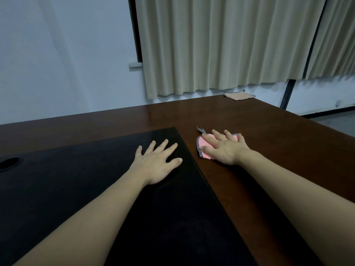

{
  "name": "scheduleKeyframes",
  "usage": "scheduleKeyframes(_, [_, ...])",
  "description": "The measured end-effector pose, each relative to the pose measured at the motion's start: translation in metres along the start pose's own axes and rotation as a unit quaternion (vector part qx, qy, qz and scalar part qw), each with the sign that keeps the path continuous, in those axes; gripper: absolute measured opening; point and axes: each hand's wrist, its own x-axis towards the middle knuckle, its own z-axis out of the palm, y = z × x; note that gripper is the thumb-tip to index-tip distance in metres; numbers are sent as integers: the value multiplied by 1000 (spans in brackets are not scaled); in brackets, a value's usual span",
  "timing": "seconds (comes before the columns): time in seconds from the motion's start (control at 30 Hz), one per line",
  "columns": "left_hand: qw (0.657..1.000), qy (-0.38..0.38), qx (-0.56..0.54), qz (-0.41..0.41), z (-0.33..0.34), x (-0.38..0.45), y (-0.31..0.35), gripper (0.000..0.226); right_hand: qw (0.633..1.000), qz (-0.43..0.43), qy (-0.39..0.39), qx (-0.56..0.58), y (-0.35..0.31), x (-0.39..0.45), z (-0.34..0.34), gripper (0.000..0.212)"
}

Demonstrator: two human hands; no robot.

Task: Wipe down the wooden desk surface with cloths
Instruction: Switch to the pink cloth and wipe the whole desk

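a: where's the pink cloth [204,144]?
b: centre-right of the frame, on the wooden desk [269,139], pressed flat under the right hand [224,147], fingers straight.
a: left hand [157,163]?
b: released, flat on the black mat [76,189], lower left.

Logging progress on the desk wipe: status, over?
Right hand flat on pink cloth, pressing it to wooden desk. Left hand flat on black panel. Spare beige cloth at far edge.

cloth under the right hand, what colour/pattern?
Pink cloth with a black-and-white checked edge, pressed by the right hand; head view.
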Motion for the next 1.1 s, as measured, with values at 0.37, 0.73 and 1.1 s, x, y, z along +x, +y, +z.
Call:
scheduleKeyframes(0.37, [1000,-3,12,1,0,2,0,65,994,-109,-7,-24,3,-102,22,65])
scheduleKeyframes(0.73, [1000,6,4,6,3,4,-2,64,1000,-15,1,2,18,-27,4,66])
scheduleKeyframes(1.1, [1000,10,4,9,2,1,0,64,997,-69,-6,-19,14,-64,12,65])
